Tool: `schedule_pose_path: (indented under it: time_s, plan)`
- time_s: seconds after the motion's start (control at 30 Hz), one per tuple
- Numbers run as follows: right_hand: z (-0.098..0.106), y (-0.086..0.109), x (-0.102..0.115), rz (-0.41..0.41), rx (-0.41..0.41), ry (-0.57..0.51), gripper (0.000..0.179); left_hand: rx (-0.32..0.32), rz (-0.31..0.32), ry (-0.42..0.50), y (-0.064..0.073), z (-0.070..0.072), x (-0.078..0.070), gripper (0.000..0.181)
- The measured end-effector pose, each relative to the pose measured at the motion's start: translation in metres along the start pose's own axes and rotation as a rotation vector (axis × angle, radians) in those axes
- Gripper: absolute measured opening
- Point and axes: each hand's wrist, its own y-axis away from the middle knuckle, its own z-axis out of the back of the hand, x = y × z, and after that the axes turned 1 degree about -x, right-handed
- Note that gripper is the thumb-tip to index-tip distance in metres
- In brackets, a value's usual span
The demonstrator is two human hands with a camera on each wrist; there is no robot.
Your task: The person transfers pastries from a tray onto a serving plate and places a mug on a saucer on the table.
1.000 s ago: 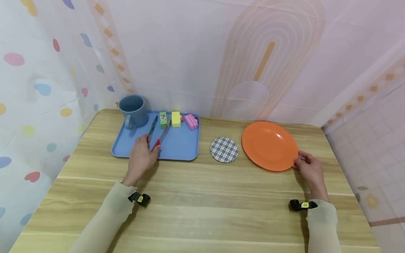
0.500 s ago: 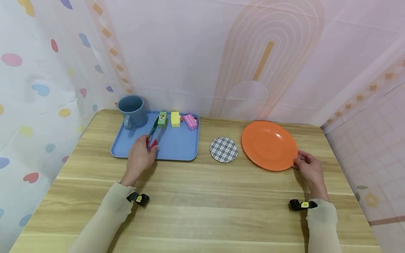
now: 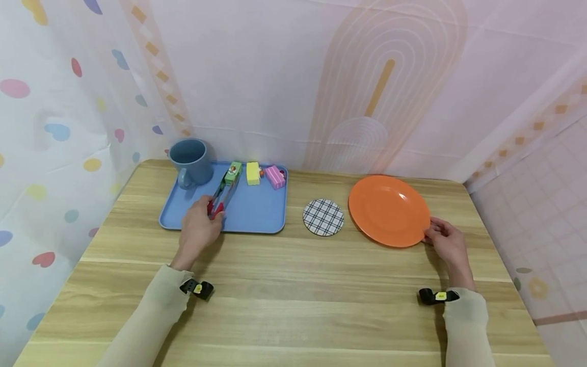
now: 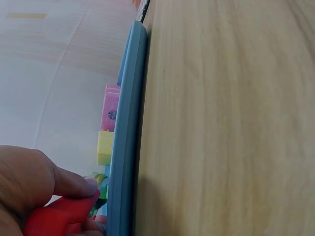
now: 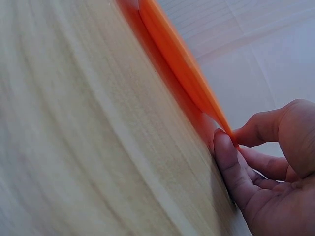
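My left hand (image 3: 199,229) grips red-handled tongs (image 3: 217,205) over the front of a blue tray (image 3: 259,214). The tips of the tongs lie at either side of a green cake-like block (image 3: 233,173); whether they squeeze it I cannot tell. In the left wrist view the red handle (image 4: 61,216) sits under the thumb. On the right, my right hand (image 3: 449,250) pinches the rim of an orange plate (image 3: 390,211). The right wrist view has the plate's edge (image 5: 182,64) between thumb and fingers, close above the table.
A blue-grey mug (image 3: 191,163) stands at the tray's back left corner. Yellow (image 3: 253,174) and pink (image 3: 275,177) cake-like blocks lie along its back. Between tray and plate is a round checked coaster (image 3: 323,217). A patterned cloth (image 3: 257,76) hangs behind the wooden table (image 3: 293,295).
The tongs have narrowed and shifted so that their tips now flank the green block, which has turned slightly. My left hand moved a little left. The right hand stays on the plate's rim.
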Motion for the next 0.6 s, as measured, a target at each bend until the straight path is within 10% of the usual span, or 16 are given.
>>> schedule_pose_path:
  time_s: [0.6]
  plan:
    - [-0.0015, -0.001, -0.002, 0.011, -0.014, -0.015, 0.053, -0.056, -0.05, 0.013, 0.0025, -0.0008, 0.0056, 0.047]
